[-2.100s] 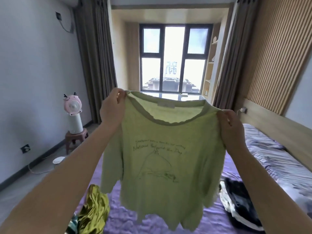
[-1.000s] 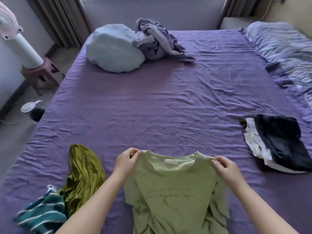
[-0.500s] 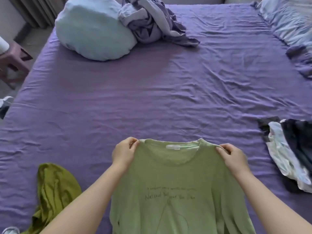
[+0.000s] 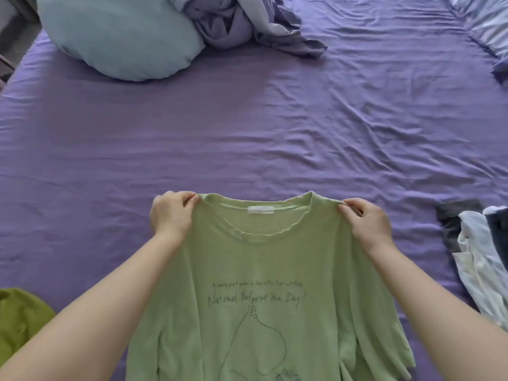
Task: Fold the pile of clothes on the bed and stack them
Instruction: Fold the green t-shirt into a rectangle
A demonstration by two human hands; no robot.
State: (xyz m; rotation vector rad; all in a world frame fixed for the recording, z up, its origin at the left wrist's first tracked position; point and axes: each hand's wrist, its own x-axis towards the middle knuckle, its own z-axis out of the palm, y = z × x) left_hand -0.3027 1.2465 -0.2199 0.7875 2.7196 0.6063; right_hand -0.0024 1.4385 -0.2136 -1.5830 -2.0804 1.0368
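The light green T-shirt (image 4: 264, 270) lies print-up on the purple bed sheet (image 4: 247, 133), with the left hand (image 4: 171, 214) and right hand (image 4: 367, 222) pinching its shoulders; it looks soft, light and floppy, so the shoulder seams give the best hold

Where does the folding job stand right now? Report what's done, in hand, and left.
Done: a small stack of dark and white clothes lies at the bed's right side. In hand: the light green T-shirt, print up, with the left hand and right hand each keeping a grip on a shoulder; no fold in it yet. Left: this shirt, plus the olive garment bunched at lower left.
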